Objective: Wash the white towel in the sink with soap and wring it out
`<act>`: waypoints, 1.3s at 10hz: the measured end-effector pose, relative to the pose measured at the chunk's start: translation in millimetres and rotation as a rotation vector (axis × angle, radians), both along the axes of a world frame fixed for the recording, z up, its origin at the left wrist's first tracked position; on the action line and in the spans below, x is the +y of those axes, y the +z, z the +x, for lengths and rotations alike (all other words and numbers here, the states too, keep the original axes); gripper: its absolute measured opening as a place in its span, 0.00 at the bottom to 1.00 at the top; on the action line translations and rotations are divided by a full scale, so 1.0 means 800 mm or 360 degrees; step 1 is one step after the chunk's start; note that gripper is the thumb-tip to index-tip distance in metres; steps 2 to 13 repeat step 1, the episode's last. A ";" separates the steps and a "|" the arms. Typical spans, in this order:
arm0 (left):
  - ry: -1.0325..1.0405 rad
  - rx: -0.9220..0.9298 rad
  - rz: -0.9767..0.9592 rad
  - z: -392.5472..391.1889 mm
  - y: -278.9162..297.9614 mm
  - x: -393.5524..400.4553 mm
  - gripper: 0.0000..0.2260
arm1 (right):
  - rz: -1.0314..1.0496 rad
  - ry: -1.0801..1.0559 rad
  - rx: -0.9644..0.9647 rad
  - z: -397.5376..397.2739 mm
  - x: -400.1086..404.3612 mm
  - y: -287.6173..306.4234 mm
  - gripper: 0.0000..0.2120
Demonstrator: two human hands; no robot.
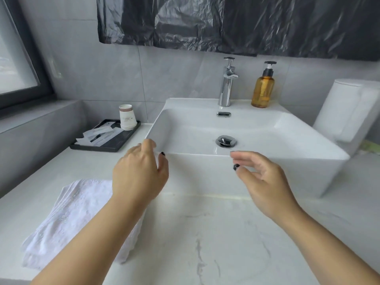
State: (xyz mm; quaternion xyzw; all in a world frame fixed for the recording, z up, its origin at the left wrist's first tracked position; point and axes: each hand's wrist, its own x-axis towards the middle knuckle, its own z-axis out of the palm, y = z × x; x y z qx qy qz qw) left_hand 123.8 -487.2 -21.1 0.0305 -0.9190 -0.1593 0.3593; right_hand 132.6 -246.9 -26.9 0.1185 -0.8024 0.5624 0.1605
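Both grips loose, holding nothing: left hand [139, 171] and right hand [265, 182] raised before sink [267, 124].

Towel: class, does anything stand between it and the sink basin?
Nothing visible does. The towel lies on the counter left of the sink; only the left hand hangs over the bare stretch between.

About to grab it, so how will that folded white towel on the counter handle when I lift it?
The white towel looks soft and folded, so it will probably flop and unfold. It appears dry, likely light. Neither the left hand nor the right hand touches it.
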 end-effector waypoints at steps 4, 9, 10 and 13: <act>-0.0188 0.0278 -0.0184 -0.009 0.000 0.027 0.10 | 0.0018 -0.0141 0.0002 -0.008 0.034 0.013 0.13; -0.0188 0.0278 -0.0184 -0.009 0.000 0.027 0.10 | 0.0018 -0.0141 0.0002 -0.008 0.034 0.013 0.13; -0.0188 0.0278 -0.0184 -0.009 0.000 0.027 0.10 | 0.0018 -0.0141 0.0002 -0.008 0.034 0.013 0.13; -0.0188 0.0278 -0.0184 -0.009 0.000 0.027 0.10 | 0.0018 -0.0141 0.0002 -0.008 0.034 0.013 0.13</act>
